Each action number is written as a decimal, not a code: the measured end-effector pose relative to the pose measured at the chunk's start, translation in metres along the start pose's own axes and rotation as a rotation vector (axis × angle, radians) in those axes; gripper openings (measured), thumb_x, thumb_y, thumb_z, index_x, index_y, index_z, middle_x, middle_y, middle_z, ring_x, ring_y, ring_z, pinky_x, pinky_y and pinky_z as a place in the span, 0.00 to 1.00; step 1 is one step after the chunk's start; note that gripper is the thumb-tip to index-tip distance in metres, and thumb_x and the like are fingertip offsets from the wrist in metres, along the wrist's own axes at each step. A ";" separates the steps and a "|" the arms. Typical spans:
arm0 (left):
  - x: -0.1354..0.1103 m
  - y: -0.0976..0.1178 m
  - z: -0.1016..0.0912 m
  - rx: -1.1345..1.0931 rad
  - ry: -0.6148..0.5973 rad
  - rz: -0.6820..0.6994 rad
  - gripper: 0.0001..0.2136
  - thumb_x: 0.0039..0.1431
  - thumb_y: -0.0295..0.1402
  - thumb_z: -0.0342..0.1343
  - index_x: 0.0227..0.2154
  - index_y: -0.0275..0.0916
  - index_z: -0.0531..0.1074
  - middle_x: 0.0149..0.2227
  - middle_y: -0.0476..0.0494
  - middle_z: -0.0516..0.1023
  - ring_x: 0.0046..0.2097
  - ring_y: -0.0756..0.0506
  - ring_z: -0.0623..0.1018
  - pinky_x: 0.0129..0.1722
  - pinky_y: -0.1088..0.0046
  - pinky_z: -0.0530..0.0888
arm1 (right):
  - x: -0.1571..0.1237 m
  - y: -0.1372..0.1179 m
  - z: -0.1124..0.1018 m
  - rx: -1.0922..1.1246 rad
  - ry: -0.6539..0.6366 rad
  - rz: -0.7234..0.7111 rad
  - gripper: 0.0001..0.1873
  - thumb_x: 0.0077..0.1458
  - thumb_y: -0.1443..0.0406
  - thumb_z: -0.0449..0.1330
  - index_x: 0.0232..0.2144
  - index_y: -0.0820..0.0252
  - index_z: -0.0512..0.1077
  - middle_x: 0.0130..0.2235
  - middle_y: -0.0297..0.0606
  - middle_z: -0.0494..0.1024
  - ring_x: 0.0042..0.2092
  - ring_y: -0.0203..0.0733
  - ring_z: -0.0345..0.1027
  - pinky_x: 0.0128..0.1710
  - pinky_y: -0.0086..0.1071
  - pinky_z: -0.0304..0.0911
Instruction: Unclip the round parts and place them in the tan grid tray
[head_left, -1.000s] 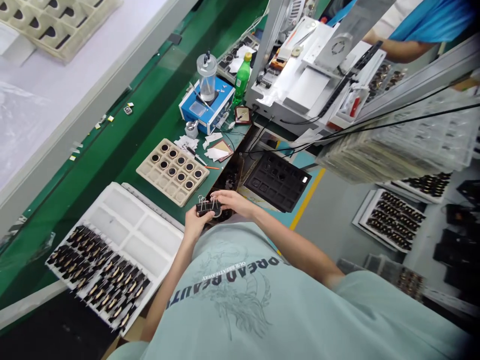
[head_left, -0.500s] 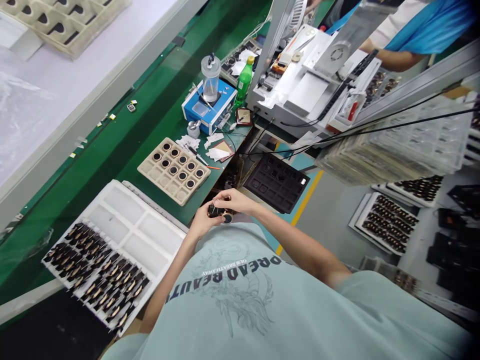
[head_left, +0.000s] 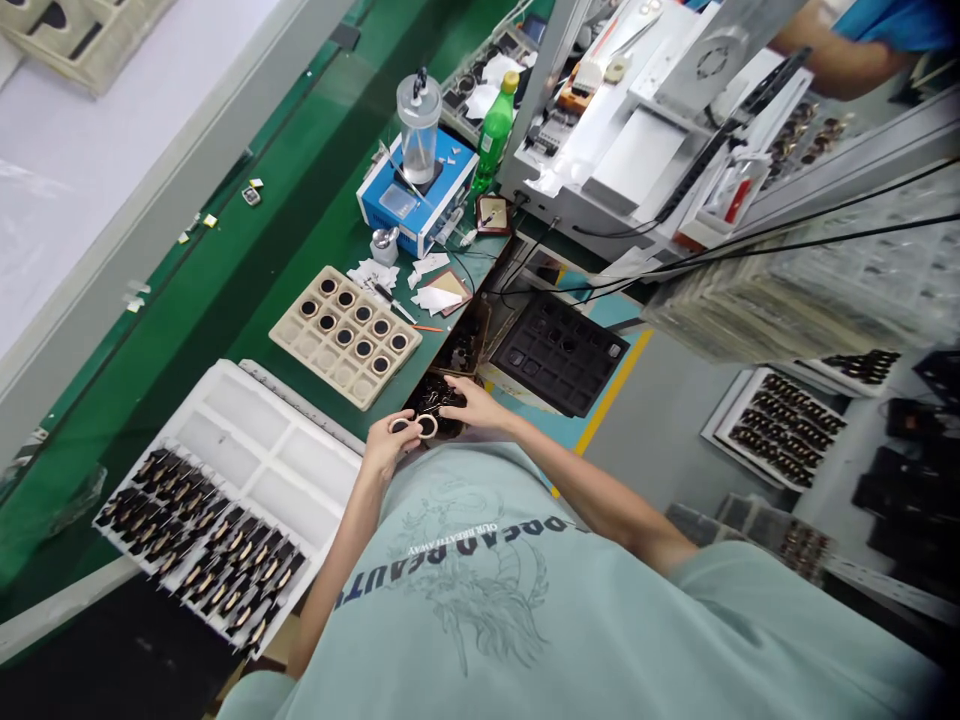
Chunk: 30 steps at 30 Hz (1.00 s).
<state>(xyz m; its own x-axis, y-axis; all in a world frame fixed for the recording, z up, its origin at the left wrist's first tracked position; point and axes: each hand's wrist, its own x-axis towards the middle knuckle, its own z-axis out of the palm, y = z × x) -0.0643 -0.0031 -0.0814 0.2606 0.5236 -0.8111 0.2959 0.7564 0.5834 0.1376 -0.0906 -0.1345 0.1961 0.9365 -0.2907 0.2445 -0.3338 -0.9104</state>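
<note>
Two round, pale-rimmed pieces; beige gridded tray

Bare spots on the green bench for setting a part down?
Widest: green bench between the beige tray and grey shelf edge, though loose bits lie toward that edge. Narrower: the strip between the beige tray and white tray. Crowded: around the blue box, with green bottle, jar and paper scraps close by.

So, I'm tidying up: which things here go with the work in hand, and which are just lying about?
Probably in the work:
rings, in the left hand
dark clips, near the right hand
beige tray
white tray

Probably just lying about:
green bottle
paper scraps
</note>
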 end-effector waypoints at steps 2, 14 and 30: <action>0.017 0.005 0.014 0.004 -0.017 0.017 0.22 0.35 0.27 0.75 0.38 0.32 0.78 0.34 0.43 0.78 0.32 0.48 0.79 0.35 0.70 0.80 | -0.002 0.007 0.001 -0.010 0.003 -0.112 0.44 0.48 0.53 0.69 0.65 0.58 0.64 0.61 0.51 0.68 0.55 0.51 0.69 0.53 0.43 0.68; 0.140 0.067 0.153 0.048 -0.028 0.078 0.14 0.46 0.38 0.71 0.26 0.34 0.72 0.26 0.45 0.75 0.25 0.51 0.76 0.27 0.77 0.71 | 0.069 0.027 -0.106 -0.260 0.295 -0.067 0.22 0.52 0.62 0.65 0.50 0.58 0.77 0.51 0.45 0.78 0.55 0.49 0.68 0.58 0.43 0.62; 0.182 0.090 0.176 0.001 0.035 -0.013 0.07 0.46 0.27 0.60 0.23 0.38 0.66 0.16 0.54 0.61 0.26 0.50 0.70 0.36 0.65 0.76 | 0.082 0.029 -0.145 0.709 0.470 0.218 0.29 0.55 0.42 0.59 0.44 0.59 0.74 0.45 0.45 0.81 0.40 0.40 0.77 0.37 0.31 0.70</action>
<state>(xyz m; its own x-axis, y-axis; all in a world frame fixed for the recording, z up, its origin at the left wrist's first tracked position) 0.1710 0.0913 -0.1691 0.2243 0.5274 -0.8195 0.2997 0.7628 0.5729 0.2984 -0.0390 -0.1415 0.5785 0.6665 -0.4703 -0.4609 -0.2087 -0.8626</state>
